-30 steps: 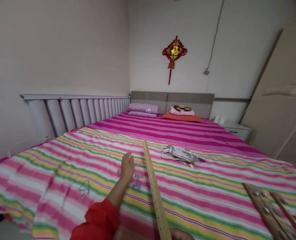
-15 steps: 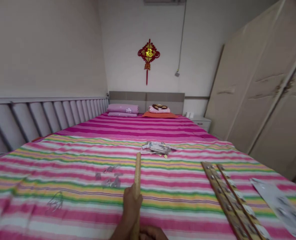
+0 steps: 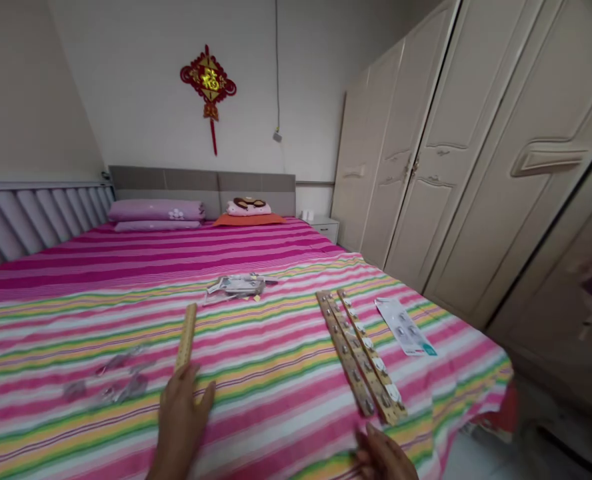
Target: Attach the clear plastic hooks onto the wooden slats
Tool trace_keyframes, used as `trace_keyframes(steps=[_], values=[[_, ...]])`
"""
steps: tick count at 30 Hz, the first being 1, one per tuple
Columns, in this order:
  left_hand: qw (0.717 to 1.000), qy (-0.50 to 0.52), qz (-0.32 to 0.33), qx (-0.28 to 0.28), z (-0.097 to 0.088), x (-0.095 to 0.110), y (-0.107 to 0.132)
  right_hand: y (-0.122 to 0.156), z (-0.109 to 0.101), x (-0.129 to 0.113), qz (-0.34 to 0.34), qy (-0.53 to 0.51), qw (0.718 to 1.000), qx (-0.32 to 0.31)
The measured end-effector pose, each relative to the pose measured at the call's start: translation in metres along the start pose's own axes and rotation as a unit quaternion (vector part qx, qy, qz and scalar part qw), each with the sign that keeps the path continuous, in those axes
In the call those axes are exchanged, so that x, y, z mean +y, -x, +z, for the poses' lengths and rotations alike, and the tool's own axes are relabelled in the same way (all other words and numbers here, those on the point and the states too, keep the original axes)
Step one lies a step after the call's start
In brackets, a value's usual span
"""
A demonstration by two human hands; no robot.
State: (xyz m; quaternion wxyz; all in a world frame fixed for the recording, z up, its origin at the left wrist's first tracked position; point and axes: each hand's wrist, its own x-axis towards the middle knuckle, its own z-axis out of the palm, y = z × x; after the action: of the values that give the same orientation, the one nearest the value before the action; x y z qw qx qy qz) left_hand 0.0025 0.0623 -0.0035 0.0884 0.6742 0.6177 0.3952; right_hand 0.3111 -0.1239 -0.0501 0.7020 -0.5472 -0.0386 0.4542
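Note:
My left hand (image 3: 182,412) lies over the near part of a narrow wooden strip (image 3: 187,337) on the striped bed sheet. Its fingers are stretched along the strip and the thumb stands apart; the strip's near end is hidden. At the lower right, my right hand (image 3: 385,457) is just below the near ends of several wooden strips with small metal fittings (image 3: 349,353), its fingers slightly bent and a little apart, nothing visible in them. Beside those strips lies a clear blister pack (image 3: 406,328) with metal pieces inside. Small clear plastic bags (image 3: 119,383) lie left of my left hand.
A pile of packaged pieces (image 3: 241,287) sits mid-bed. Farther back are pillows (image 3: 156,212) and a folded cloth (image 3: 249,208) before the headboard (image 3: 163,179). Wardrobes (image 3: 441,200) stand on the right, a slatted rail (image 3: 41,217) on the left.
The view has swung to the right. My right hand has left the strip under my left hand and moved over to the strips with fittings. My left thumb has spread away from its strip.

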Motion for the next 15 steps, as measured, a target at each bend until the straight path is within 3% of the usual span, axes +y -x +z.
trace_keyframes(steps=[1, 3, 6, 10, 15], values=[[0.997, 0.074, 0.006, -0.016, 0.004, 0.016, 0.007, -0.004, -0.001, -0.005, 0.008, -0.026, 1.000, 0.005], [0.968, 0.222, -0.037, -0.112, 0.018, 0.050, 0.025, -0.009, 0.002, -0.012, 0.014, -0.073, 0.997, 0.001], [0.869, 0.369, -0.125, -0.305, 0.049, 0.100, 0.053, -0.011, 0.012, -0.012, 0.026, -0.106, 0.994, -0.017], [0.777, 0.424, -0.240, -0.398, 0.090, 0.154, 0.081, -0.009, 0.020, 0.002, 0.058, -0.110, 0.990, -0.069], [0.723, 0.461, -0.300, -0.418, 0.106, 0.182, 0.088, -0.021, 0.019, 0.024, 0.047, -0.095, 0.990, -0.092]])
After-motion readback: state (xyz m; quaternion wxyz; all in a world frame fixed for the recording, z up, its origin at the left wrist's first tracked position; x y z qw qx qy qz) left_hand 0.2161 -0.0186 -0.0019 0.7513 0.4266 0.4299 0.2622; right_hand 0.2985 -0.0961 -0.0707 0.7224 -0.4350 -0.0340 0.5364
